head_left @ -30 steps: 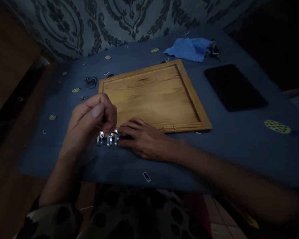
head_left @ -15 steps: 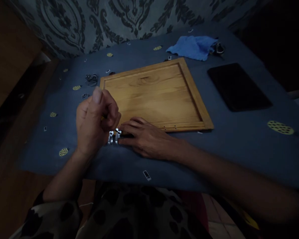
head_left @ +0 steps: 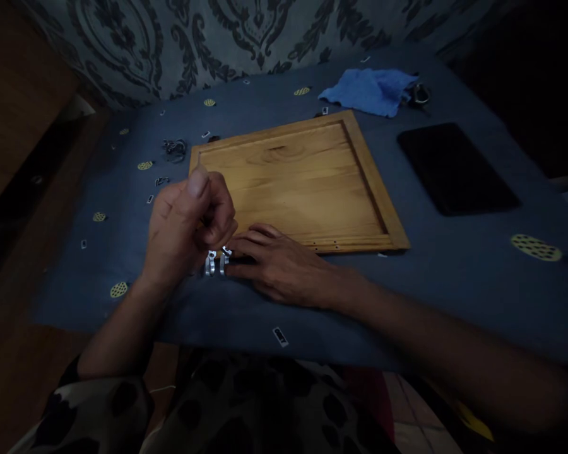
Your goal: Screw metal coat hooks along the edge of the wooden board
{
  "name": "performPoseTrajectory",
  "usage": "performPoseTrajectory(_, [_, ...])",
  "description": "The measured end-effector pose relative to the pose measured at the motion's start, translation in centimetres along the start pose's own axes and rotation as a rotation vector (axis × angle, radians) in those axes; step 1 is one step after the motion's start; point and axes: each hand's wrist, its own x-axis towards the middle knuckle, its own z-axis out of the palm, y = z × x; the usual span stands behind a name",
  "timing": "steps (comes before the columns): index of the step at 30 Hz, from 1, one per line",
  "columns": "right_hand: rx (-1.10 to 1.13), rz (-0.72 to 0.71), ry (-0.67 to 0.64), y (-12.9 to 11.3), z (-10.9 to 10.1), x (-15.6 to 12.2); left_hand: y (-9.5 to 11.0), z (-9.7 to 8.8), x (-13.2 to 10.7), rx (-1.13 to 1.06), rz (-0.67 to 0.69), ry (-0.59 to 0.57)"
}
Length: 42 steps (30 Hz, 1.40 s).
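Observation:
A framed wooden panel (head_left: pixel 293 183), like a cabinet door, lies on the cloth-covered table. At its near left edge sits a silver metal hinge (head_left: pixel 211 263), partly covered by my hands. Directly above the hinge, my left hand (head_left: pixel 189 221) is closed in a fist, thumb uppermost; whatever is inside it is hidden. My right hand (head_left: pixel 284 265) lies low across the panel's near edge, with thumb and forefinger against the right side of the hinge, holding it.
Beyond the panel's far right corner lies a blue cloth (head_left: pixel 369 91) beside a shiny dark object (head_left: pixel 421 94). A dark tablet-like slab (head_left: pixel 457 167) rests to the right. Small metal pieces (head_left: pixel 174 150) lie left of the panel. A patterned wall (head_left: pixel 255 38) borders the back.
My left fist has shifted slightly right and turned a little above the hinge. The right hand keeps its place on the panel's edge; the whole view has moved slightly.

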Motion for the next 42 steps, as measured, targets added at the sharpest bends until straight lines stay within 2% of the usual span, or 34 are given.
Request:
performPoseTrajectory(6, [0.022,-0.007,-0.014,-0.2,-0.4,0.0,0.2,-0.5,-0.7,0.005,0.02,-0.026])
performPoseTrajectory(13, [0.018,-0.007,-0.012,0.0,-0.1,0.0,0.6,-0.9,-1.1,-0.025,0.048,0.066])
performPoseTrajectory(21, [0.019,0.003,-0.043,-0.1,-0.3,-0.1,2.0,-1.0,-0.6,0.038,0.147,0.104])
performPoseTrajectory(31, [-0.001,-0.002,-0.031,0.0,-0.3,0.0,0.9,-0.9,-1.1,-0.006,0.069,0.159])
performPoseTrajectory(42, [0.013,-0.011,-0.009,0.1,-0.1,-0.2,0.6,-0.8,-1.3,-0.006,0.063,0.098])
